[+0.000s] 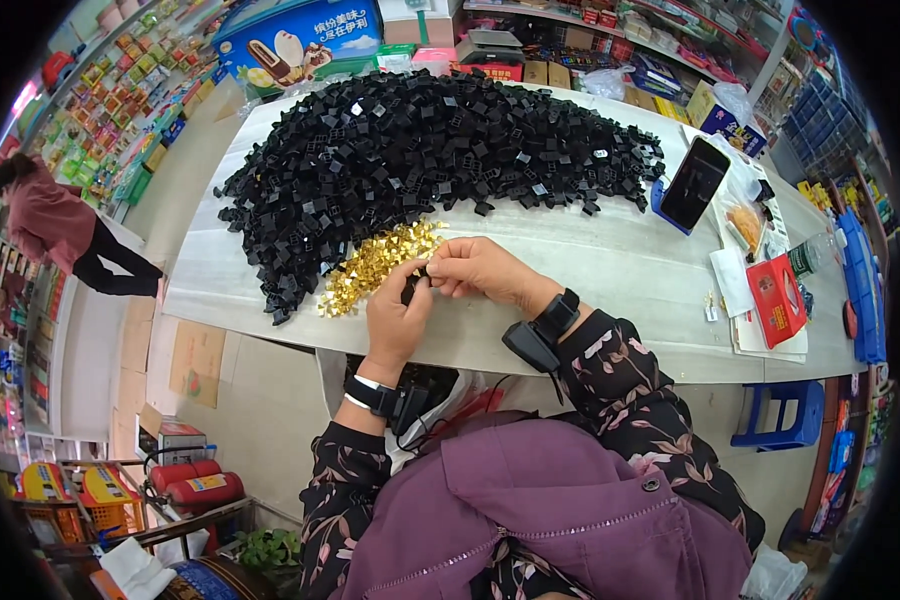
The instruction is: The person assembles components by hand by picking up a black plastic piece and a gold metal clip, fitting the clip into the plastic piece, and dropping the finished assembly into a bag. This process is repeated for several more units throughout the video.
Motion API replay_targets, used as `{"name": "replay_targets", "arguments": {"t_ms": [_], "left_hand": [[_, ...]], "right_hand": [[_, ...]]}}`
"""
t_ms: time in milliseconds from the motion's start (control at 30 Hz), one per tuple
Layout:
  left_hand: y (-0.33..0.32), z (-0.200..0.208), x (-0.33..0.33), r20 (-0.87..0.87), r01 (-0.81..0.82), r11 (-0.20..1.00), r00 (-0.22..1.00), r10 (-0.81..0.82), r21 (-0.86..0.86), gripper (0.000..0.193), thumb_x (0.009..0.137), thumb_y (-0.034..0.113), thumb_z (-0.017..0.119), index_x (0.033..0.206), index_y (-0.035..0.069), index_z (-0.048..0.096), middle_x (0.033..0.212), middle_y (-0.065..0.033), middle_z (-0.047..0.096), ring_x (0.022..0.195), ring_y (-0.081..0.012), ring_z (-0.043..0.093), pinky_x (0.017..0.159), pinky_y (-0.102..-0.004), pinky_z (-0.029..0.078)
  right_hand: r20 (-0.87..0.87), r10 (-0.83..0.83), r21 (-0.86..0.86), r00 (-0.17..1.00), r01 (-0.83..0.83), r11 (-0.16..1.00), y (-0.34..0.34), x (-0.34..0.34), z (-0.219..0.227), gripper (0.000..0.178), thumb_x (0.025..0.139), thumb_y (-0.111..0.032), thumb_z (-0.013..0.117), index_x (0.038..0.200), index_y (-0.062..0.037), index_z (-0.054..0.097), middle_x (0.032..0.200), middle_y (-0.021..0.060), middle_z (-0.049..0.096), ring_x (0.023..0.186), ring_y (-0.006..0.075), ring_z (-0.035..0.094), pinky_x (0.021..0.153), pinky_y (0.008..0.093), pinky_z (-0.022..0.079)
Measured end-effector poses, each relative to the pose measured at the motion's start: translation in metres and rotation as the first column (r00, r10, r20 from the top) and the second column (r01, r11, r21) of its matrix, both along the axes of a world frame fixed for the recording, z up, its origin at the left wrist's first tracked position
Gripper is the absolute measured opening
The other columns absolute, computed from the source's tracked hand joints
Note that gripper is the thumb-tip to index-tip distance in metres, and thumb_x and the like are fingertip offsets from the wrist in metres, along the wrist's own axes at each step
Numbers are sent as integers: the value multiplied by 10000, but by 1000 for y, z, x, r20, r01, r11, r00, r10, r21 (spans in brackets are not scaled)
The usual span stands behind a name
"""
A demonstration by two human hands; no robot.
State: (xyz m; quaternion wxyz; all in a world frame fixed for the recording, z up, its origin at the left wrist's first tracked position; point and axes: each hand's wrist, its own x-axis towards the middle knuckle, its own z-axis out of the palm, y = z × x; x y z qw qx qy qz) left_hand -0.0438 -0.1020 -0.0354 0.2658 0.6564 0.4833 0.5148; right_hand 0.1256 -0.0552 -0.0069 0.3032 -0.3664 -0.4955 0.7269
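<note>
Close together above the table's near side, my two hands work on one small black plastic part (409, 289). My left hand (395, 318) is closed around it, thumb and fingers curled. With a pinch, my right hand (477, 270) meets the left at its fingertips; what lies in that pinch is mostly hidden. Just beyond the hands lies a small heap of shiny gold metal pieces (375, 262). Behind it spreads a large pile of black plastic parts (420, 150), curving down to the left of the gold heap.
The pale table (610, 290) carries a phone (694, 185) on a blue stand, a red packet (776, 300) and a plastic bottle (815, 255) at right. A blue stool (782, 415) stands below. Another person (60, 225) is at the left, by shop shelves.
</note>
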Motion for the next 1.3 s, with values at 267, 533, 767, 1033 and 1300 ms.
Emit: {"name": "replay_targets", "arguments": {"t_ms": [267,533,767,1033,1300], "left_hand": [[-4,-2,0,-219,20,998,976,-5,66,223,832,61,573,1051,37,606,842,-108,651,705,-178,633,637,-286,489],[-10,6,2,191,155,985,972,-139,-74,217,868,44,538,1074,5,598,841,-60,649,683,-102,596,638,-228,482],[-10,7,2,237,178,975,961,-144,-131,236,870,43,537,1097,11,595,843,-44,645,688,-81,582,637,-215,474],[-8,-1,0,27,131,989,991,-130,-67,235,854,46,550,1082,18,602,856,-77,657,692,-137,612,642,-252,485],[-12,7,4,-236,49,989,972,-15,138,229,825,50,579,1051,26,612,864,-119,661,706,-224,642,653,-297,495]], "right_hand": [[148,76,115,986,-94,989,4,6,-2,224,845,-283,666,815,-73,597,749,-1,625,653,47,569,573,167,461],[100,136,83,986,-144,986,4,9,5,213,865,-288,638,837,-80,606,769,-19,618,663,40,551,597,172,449],[13,94,42,996,-94,995,1,13,8,214,867,-295,627,834,-84,615,789,-12,625,718,45,566,637,181,458],[84,142,108,986,-151,983,1,14,8,199,890,-269,597,846,-75,608,796,-7,628,719,46,566,633,184,459],[189,180,126,965,-206,971,4,17,0,230,885,-297,607,841,-71,606,770,-11,625,671,48,559,595,182,457]]}}
